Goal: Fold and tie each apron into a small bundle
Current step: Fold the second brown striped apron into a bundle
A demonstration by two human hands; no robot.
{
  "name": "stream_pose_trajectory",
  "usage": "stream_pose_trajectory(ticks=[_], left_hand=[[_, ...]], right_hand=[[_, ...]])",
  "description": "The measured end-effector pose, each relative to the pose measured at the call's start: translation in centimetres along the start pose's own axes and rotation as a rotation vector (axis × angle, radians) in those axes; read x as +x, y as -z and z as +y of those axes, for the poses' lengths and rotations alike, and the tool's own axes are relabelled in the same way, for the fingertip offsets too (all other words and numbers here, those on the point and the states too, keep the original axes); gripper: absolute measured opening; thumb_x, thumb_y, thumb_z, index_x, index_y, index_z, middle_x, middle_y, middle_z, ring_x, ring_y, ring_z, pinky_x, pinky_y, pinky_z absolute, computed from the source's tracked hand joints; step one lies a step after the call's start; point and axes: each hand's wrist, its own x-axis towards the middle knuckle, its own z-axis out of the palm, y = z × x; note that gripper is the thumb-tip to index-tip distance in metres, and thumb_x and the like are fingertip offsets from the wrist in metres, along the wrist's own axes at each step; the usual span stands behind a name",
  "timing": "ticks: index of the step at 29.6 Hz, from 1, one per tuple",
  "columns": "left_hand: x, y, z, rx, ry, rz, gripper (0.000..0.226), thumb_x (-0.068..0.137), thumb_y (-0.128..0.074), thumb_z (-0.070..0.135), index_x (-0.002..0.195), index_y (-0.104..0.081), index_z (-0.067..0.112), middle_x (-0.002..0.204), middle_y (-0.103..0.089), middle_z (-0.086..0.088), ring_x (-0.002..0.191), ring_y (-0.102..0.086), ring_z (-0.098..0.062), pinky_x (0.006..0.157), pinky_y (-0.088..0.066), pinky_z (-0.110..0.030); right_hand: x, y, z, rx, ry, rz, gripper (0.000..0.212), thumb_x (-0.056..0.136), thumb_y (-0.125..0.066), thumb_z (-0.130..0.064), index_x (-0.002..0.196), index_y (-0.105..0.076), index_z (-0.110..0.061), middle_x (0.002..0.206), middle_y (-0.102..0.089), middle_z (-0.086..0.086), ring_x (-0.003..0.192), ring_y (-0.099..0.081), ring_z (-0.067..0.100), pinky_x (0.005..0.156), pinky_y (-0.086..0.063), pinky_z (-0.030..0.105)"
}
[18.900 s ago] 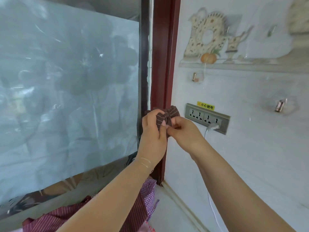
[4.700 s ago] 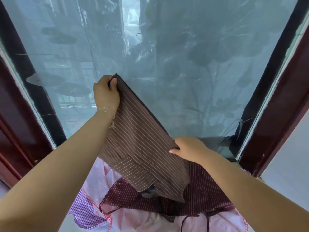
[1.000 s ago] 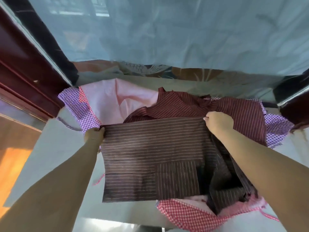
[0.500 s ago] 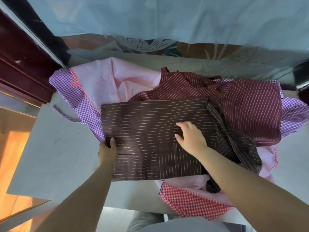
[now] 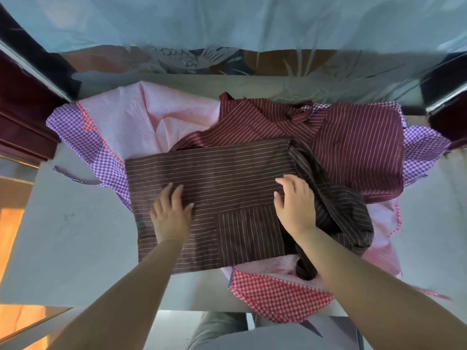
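A: On the pale ledge (image 5: pixel 75 236), atop the heap, you had the brown striped apron (image 5: pixel 214 178) laid flat. Your left hand (image 5: pixel 170 215) pressed it, fingers straight and close together.

B: And your right hand (image 5: pixel 294 204)?

A: Fingers loosely spread on the cloth's right side, clamped on nothing. My read: you were smoothing, so you'd have wanted to square the edges and tuck in that bunched right end (image 5: pixel 341 218) before folding again.

B: Any containers?

A: None showed; only the maroon striped apron (image 5: pixel 353 147) and pink checked apron (image 5: pixel 121 122) beneath.
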Motion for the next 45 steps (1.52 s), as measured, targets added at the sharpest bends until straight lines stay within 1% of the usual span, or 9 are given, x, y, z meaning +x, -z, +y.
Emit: stream_pose_trajectory(ticks=[4, 8, 17, 22, 29, 35, 39, 41, 45], left_hand=[[0.1, -1.5, 10.4, 0.127, -0.573, -0.235, 0.071, 0.092, -0.049, 0.053, 0.151, -0.016, 0.03, 0.159, -0.015, -0.001, 0.146, -0.015, -0.03, 0.115, -0.019, -0.052], [0.6, -3.0, 17.2, 0.256, -0.62, -0.55, 0.106, 0.083, -0.062, 0.055, 0.148, 0.019, 0.034, 0.158, 0.02, 0.002, 0.145, 0.013, -0.035, 0.114, -0.016, -0.059], [1.5, -5.3, 19.7, 0.445, -0.416, -0.818, 0.13, 0.073, -0.076, 0.048, 0.142, 0.032, 0.034, 0.15, 0.039, 0.002, 0.14, 0.024, -0.043, 0.111, -0.015, -0.067], [1.6, -5.5, 20.8, 0.538, -0.39, -0.845, 0.133, 0.07, -0.077, 0.051, 0.141, 0.034, 0.032, 0.149, 0.041, 0.001, 0.139, 0.023, -0.045, 0.109, -0.02, -0.067], [1.5, -5.3, 21.3, 0.578, -0.399, -0.835, 0.132, 0.071, -0.077, 0.051, 0.143, 0.032, 0.03, 0.151, 0.038, -0.001, 0.14, 0.02, -0.047, 0.11, -0.021, -0.066], [1.5, -5.4, 21.5, 0.594, -0.385, -0.845, 0.132, 0.071, -0.077, 0.051, 0.142, 0.032, 0.03, 0.151, 0.037, -0.002, 0.139, 0.022, -0.046, 0.11, -0.019, -0.066], [1.5, -5.5, 21.2, 0.581, -0.378, -0.842, 0.132, 0.07, -0.078, 0.05, 0.142, 0.032, 0.032, 0.151, 0.038, 0.0, 0.139, 0.023, -0.045, 0.11, -0.019, -0.066], [1.6, -5.6, 21.3, 0.575, -0.373, -0.85, 0.132, 0.071, -0.078, 0.048, 0.142, 0.032, 0.032, 0.151, 0.038, 0.0, 0.139, 0.023, -0.045, 0.11, -0.018, -0.067], [1.5, -5.6, 21.4, 0.585, -0.368, -0.854, 0.132, 0.07, -0.078, 0.049, 0.143, 0.031, 0.032, 0.15, 0.039, 0.0, 0.139, 0.022, -0.046, 0.109, -0.018, -0.067]], right_hand=[[0.6, 2.3, 4.3, -0.238, -0.288, -0.113, 0.07, 0.086, -0.064, -0.035, 0.145, -0.031, -0.02, 0.153, -0.028, 0.013, 0.142, -0.024, 0.035, 0.112, -0.019, 0.057], [3.3, 4.4, 8.0, -0.184, -0.529, -0.379, 0.089, 0.088, -0.061, -0.042, 0.152, -0.003, -0.019, 0.154, -0.026, 0.014, 0.137, -0.033, 0.035, 0.11, -0.025, 0.055], [9.1, 9.6, 13.8, 0.538, -0.59, -1.109, 0.03, 0.087, -0.064, -0.031, 0.112, -0.067, -0.016, 0.122, -0.065, 0.006, 0.114, -0.059, 0.024, 0.103, -0.042, 0.044], [10.9, 11.5, 13.7, 0.673, -0.547, -0.865, 0.017, 0.093, -0.054, -0.02, 0.08, -0.061, -0.012, 0.081, -0.06, 0.004, 0.082, -0.062, 0.021, 0.08, -0.049, 0.033], [9.0, 7.7, 11.3, 0.502, -0.591, -0.648, 0.113, 0.069, -0.055, -0.082, 0.15, -0.019, -0.013, 0.148, -0.039, 0.009, 0.133, -0.041, 0.031, 0.109, -0.035, 0.048], [7.6, 4.4, 8.6, -0.044, -0.367, -0.452, 0.082, 0.09, -0.061, -0.03, 0.151, -0.01, -0.008, 0.135, -0.05, 0.014, 0.122, -0.05, 0.032, 0.098, -0.042, 0.045], [9.8, 7.2, 11.0, 0.677, -0.717, -0.279, 0.028, 0.094, -0.051, -0.009, 0.122, -0.049, -0.005, 0.088, -0.062, 0.006, 0.062, -0.059, 0.014, 0.053, -0.051, 0.025], [11.8, 10.4, 13.0, 1.134, -0.987, -0.284, 0.019, 0.091, -0.05, -0.001, 0.11, -0.053, -0.001, 0.082, -0.058, 0.007, 0.057, -0.055, 0.011, 0.055, -0.054, 0.024], [14.1, 15.8, 15.7, 1.61, -0.812, -0.473, 0.037, 0.092, -0.052, -0.009, 0.127, -0.042, -0.003, 0.094, -0.068, 0.014, 0.06, -0.055, 0.011, 0.06, -0.054, 0.025]])
